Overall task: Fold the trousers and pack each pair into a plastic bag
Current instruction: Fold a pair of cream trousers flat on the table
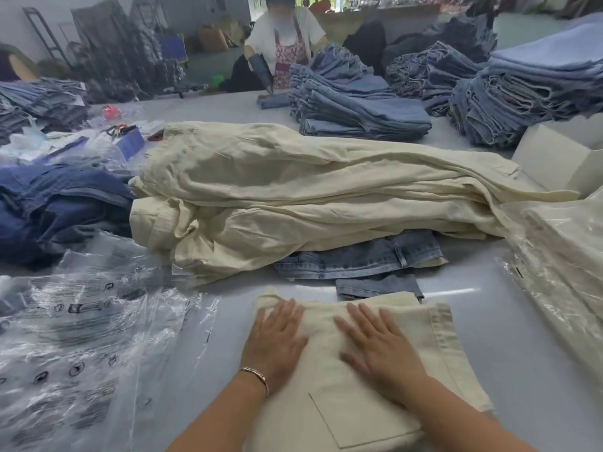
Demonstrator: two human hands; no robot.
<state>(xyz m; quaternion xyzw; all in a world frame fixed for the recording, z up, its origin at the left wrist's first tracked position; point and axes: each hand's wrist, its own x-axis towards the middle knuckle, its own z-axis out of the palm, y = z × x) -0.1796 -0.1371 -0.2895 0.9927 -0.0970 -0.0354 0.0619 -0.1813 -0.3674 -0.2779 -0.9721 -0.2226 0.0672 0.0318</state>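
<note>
Seen from a head-worn camera, looking down at a pale grey table (509,337). Nearest the viewer, a folded pair of cream trousers (375,380), lying flat with a back pocket facing up and a hemmed edge along the right.

Step in hand, by the look of it: smoothing and flattening the fold, not yet bagging. Next move likely calls for lifting the folded pair without letting it spring loose, then sliding it into one of the clear plastic bags (81,347) spread just to the left (printed with small black warning symbols).

Left hand (277,340): fingers straight and slightly spread, palm pressed flat on the left part of the folded pair; thin bracelet at the wrist. Right hand (381,347): likewise flat, fingers straight and fanned, pressing the middle of the cloth. Nothing gripped or pinched by either.

Beyond the hands, a heap of unfolded cream trousers (293,190) lying across a few blue jeans (359,256). At the right edge, already bagged cream pairs (561,256). Further back, tall stacks of folded denim (355,102) and another person (287,44) working at the table's far side.
</note>
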